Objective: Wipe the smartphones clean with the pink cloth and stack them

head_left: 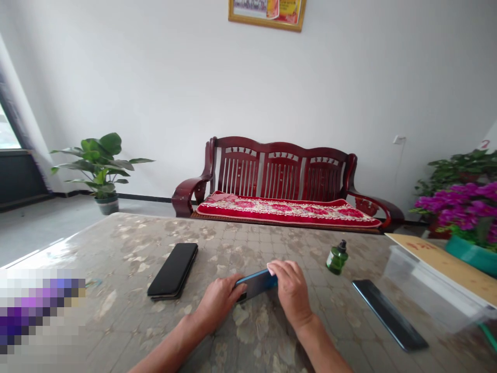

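Note:
A blue-grey phone (259, 285) is held up on its long edge just above the patterned tabletop (248, 331), near the front middle. My left hand (219, 300) grips its left end, with the thumb across the face turned toward me. At the other end my right hand (291, 290) has its fingers closed over the top right corner. A black phone (174, 269) lies to the left of my hands. On the right rest a dark, narrow phone-like slab (389, 313) and a small green bottle (337, 257) with a black cap.
A clear plastic box (423, 290) with a tan sheet (446, 261) on top stands at the right, beside purple flowers in a teal pot (471, 254). Beyond the table is a red wooden bench (283, 176). A potted plant (106, 204) stands at the back left.

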Motion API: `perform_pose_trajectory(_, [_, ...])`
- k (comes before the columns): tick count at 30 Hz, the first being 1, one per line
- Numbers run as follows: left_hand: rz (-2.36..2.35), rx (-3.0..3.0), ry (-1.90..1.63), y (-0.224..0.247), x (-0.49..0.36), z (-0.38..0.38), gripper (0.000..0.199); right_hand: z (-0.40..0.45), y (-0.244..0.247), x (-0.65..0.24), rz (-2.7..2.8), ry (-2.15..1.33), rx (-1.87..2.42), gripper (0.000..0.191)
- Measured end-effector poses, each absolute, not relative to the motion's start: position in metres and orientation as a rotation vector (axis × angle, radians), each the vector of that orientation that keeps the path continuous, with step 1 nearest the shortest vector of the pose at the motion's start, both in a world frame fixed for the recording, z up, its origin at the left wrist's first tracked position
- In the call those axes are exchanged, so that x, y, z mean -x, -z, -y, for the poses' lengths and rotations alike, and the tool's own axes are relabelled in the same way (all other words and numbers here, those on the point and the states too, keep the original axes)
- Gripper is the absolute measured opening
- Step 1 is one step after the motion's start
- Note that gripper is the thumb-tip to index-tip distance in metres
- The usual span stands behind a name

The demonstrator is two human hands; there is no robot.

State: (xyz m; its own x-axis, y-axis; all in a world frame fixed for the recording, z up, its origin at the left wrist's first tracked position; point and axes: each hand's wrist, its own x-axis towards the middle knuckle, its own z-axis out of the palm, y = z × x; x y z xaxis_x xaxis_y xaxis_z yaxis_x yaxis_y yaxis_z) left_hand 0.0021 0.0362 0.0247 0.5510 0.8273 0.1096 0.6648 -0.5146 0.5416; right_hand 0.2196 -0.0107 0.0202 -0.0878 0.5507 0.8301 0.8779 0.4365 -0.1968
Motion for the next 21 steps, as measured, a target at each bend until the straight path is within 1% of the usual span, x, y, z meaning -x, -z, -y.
perform_pose_trajectory(6, [-1.237, -2.476, -0.409, -0.035, -0.003, -0.034, 0.022, -0.001, -0.001, -0.246, 1.452, 0.15, 1.313, 0.027])
perform_pose_trajectory(11, [-1.206, -2.579, -0.35, -0.051, -0.005, -0.03, 0.022, -0.006, 0.009, -0.245, 1.316, 0.039, 1.369, 0.024])
perform_pose_trajectory(15, [-1.159, -2.634, -0.304, -0.059, -0.007, -0.029, 0.025, -0.006, 0.017, -0.246, 1.207, -0.084, 1.419, 0.029])
perform_pose_trajectory(21, [-1.243, -2.741, -0.158, -0.063, -0.018, -0.027, 0.025, -0.003, 0.026, -0.248, 1.122, -0.237, 1.448, 0.039])
